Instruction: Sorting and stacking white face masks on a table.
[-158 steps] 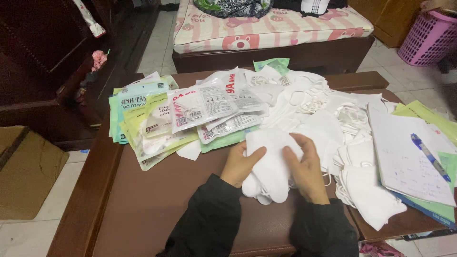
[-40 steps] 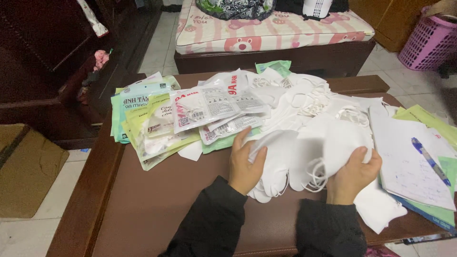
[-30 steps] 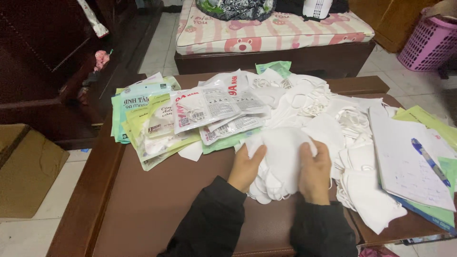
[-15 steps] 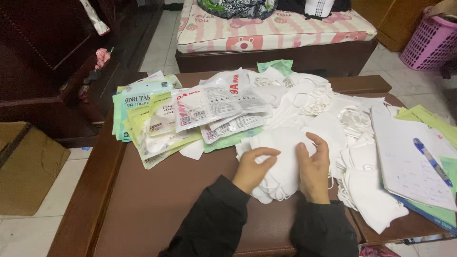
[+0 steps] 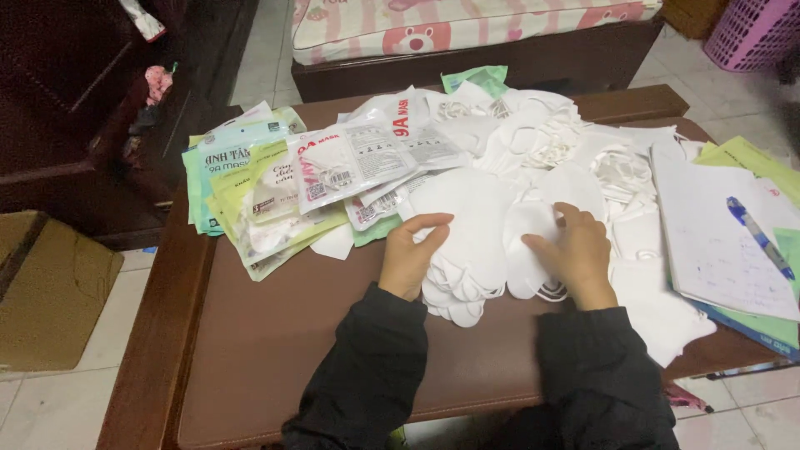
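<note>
Stack of white face masks (image 5: 467,250): soft, matte, fabric-like, rounded oval lobes fanned at the near end; long axis runs roughly away from the person, lying flat on the brown leather-look surface (image 5: 283,350) near its middle. Left hand (image 5: 410,257) rests on the stack's left edge, fingers curled over it, thumb beneath. Right hand (image 5: 575,254) lies spread, flat on a separate mask (image 5: 533,258) just beside the stack. Behind: loose white mask pile (image 5: 567,142); glossy plastic mask packets (image 5: 308,183) left; paper with blue pen (image 5: 758,237) right.
</note>
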